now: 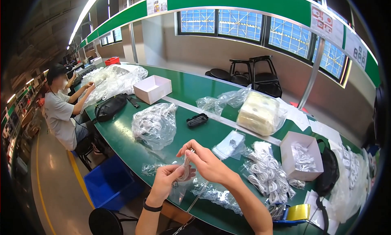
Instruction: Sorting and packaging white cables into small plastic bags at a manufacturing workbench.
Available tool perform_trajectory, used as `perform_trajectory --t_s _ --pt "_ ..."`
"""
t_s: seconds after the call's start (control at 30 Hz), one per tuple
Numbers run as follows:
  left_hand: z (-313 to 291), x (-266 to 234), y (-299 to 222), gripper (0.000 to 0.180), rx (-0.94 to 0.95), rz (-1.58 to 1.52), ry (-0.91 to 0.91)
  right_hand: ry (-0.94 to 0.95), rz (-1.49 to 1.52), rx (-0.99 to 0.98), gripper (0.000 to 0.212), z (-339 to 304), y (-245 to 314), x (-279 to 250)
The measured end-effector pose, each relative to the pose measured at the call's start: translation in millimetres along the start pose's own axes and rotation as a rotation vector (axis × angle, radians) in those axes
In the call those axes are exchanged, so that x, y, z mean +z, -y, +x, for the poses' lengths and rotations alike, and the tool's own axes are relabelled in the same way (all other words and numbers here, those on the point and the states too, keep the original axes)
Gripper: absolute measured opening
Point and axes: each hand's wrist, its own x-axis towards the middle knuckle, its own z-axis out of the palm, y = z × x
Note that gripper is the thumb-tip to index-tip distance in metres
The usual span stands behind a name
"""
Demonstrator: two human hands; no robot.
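Note:
Over the near edge of the green table, a coiled white cable [185,171] is held between my two hands. My left hand [166,181], with a black band at the wrist, grips the coil's lower part. The fingers of my right hand [205,159] are closed on its upper end. A heap of bundled white cables [269,174] lies right of my hands. Beyond them is a small stack of clear plastic bags [230,144]. A clear bag full of white cables [154,125] sits to the far left of my hands, and loose clear packaging [216,195] lies just below.
An open white box [300,176] of cables stands right, near a tape dispenser with yellow tape [299,212]. A wrapped yellowish block [260,112], a black case [197,120] and another white box [152,89] lie farther back. A co-worker [61,108] sits left; a blue bin [110,182] stands below.

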Motion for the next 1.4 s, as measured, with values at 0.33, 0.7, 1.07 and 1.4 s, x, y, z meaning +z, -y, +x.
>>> perform_trajectory --t_s 0.33,0.7,1.07,1.4 --pt "11.3 -20.2 29.1 0.023 -0.028 -0.128 -0.016 -0.086 -0.487 -0.257 0.036 -1.8 -17.9 11.1" --pt "16.2 2.7 12.9 0.03 0.238 0.128 -0.147 -0.124 -0.343 0.173 0.029 1.5 -13.2 -5.6" --pt "14.5 -0.6 12.3 0.019 0.251 0.256 -0.045 -0.242 -0.225 -0.15 0.014 -4.9 20.4 -4.5" --pt "45.5 17.1 22.8 0.015 0.44 0.25 -0.296 -0.216 -0.45 0.019 0.033 -5.6 4.6 -22.5"
